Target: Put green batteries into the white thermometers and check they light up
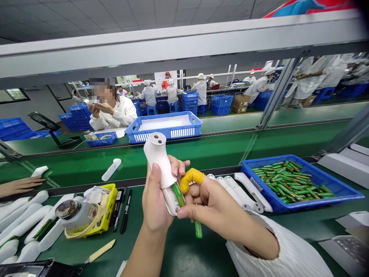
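My left hand (157, 200) is wrapped round a white handheld device (158, 157) with a rounded head and two small dark holes on top. It is held upright, slightly tilted, above the bench. Its battery compartment faces me uncovered, and a green battery (178, 195) lies in it. My right hand (207, 196), with a yellow finger cot (191, 179) on one finger, is closed at the compartment, thumb and finger at that battery's lower end. A second green battery (198, 229) sticks out below my right palm, gripped by the curled fingers.
On the right stands a blue tray (302, 206) heaped with green batteries, beside several white device bodies (250, 190). At left lie more white housings (29, 215), a yellow basket (108, 227) with a bottle, pens (126, 211) and a knife (102, 251). A co-worker (115, 111) sits across the green conveyor (225, 146).
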Demonstrator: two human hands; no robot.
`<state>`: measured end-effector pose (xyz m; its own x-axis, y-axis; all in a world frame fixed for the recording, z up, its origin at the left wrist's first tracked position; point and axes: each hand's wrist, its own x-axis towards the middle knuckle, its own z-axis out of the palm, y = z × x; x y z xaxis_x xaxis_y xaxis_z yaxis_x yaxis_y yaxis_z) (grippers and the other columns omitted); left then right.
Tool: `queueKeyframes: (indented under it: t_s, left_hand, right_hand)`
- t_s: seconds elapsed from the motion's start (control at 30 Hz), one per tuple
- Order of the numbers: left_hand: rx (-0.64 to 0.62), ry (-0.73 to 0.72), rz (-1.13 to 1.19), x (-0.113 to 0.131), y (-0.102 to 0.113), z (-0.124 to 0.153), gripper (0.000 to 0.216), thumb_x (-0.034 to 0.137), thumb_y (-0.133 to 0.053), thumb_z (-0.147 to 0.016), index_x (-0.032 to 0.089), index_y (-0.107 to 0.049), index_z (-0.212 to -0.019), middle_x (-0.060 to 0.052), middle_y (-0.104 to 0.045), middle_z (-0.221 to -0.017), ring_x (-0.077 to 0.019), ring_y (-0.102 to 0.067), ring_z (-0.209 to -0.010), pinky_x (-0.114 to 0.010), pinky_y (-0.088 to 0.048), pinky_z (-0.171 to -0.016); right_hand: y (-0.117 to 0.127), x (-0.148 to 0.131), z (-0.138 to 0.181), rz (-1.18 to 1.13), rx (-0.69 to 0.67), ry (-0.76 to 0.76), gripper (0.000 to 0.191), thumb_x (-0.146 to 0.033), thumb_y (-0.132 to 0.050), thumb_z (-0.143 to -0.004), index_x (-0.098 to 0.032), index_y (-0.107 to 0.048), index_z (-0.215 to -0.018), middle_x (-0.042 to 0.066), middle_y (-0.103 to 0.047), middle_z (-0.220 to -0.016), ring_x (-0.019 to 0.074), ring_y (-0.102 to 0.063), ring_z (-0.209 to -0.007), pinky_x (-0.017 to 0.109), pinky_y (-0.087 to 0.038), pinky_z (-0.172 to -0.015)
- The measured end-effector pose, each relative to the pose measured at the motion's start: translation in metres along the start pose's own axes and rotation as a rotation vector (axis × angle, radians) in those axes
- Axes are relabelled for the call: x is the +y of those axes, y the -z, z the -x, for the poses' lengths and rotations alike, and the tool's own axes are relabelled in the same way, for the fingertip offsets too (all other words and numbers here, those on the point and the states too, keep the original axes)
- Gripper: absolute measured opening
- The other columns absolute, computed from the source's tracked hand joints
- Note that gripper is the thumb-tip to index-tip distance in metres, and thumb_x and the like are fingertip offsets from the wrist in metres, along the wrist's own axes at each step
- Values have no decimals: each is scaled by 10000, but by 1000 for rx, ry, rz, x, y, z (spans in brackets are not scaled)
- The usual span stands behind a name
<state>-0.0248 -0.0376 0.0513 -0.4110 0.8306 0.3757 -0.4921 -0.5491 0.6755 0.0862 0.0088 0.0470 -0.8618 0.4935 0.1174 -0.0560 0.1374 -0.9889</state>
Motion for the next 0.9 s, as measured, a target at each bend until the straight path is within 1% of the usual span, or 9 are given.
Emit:
queueKeyframes:
  t_s: [0.07,0.13,0.27,0.37,0.47,0.53,0.6,0.77,0.9]
  left_hand:
    - [-28,-34,-36,-1,-1,2,304,476,-522,-851,195,-513,-736,2,-435,-697,-127,-473,-698,-338,-434,-972]
    - [-61,-67,-63,-2,-1,2,306,473,-514,-858,190,-518,-741,3,-440,-691,-126,-469,-686,-342,-426,-976]
    - [-89,-93,3,-6,0,1,320,440,-452,-900,171,-523,-742,4,-432,-714,-115,-472,-718,-311,-420,-977]
    - [-74,-92,110,-7,0,0,390,399,-315,-951,162,-538,-737,-5,-428,-731,-114,-486,-751,-296,-439,-952]
    - [-7,-44,153,-7,0,-2,418,376,-271,-944,146,-569,-764,-28,-454,-780,-134,-519,-807,-298,-470,-917]
    - [55,-11,174,-7,0,-2,372,352,-299,-926,143,-585,-808,-41,-480,-843,-149,-540,-859,-311,-482,-910]
    - [89,-6,184,-9,-1,-1,306,317,-337,-919,155,-592,-870,-38,-503,-896,-147,-554,-893,-316,-481,-923]
    - [24,-10,79,-14,-4,4,191,308,-460,-910,199,-587,-1002,-25,-543,-974,-141,-561,-987,-299,-464,-960]
    - [20,18,-30,-12,-4,7,243,375,-583,-849,231,-588,-1044,-26,-569,-1017,-162,-565,-1036,-274,-483,-921]
  right_hand:
    - [0,2,-4,-144,0,-58,407,-341,-770,-667,-185,-467,-888,-66,-501,-609,69,-470,-495,171,-389,-442]
    - [0,3,-7,-220,-14,-75,426,-358,-784,-640,-175,-474,-868,-48,-526,-641,69,-484,-501,177,-419,-442]
    - [8,1,-10,-231,-2,-76,433,-343,-833,-572,-159,-489,-759,-47,-517,-605,56,-472,-476,160,-406,-415]
    - [18,-5,-5,-246,45,-27,371,-339,-814,-614,-149,-517,-728,-40,-526,-612,32,-426,-432,146,-354,-375]
    - [26,-11,1,-283,94,83,262,-302,-761,-702,-144,-575,-797,-10,-565,-676,46,-488,-483,167,-423,-447]
    - [27,-14,4,-295,123,139,211,-269,-723,-747,-154,-590,-863,10,-599,-729,64,-534,-514,189,-462,-488]
    - [25,-15,5,-301,188,181,204,-250,-716,-753,-169,-583,-885,16,-621,-760,67,-546,-503,193,-469,-482]
    - [12,-11,4,-157,401,252,233,-212,-796,-643,-173,-606,-771,-11,-611,-666,77,-536,-526,175,-458,-482]
    - [8,-9,4,48,504,312,167,-246,-760,-688,-174,-649,-790,-1,-618,-659,101,-547,-568,198,-475,-521]
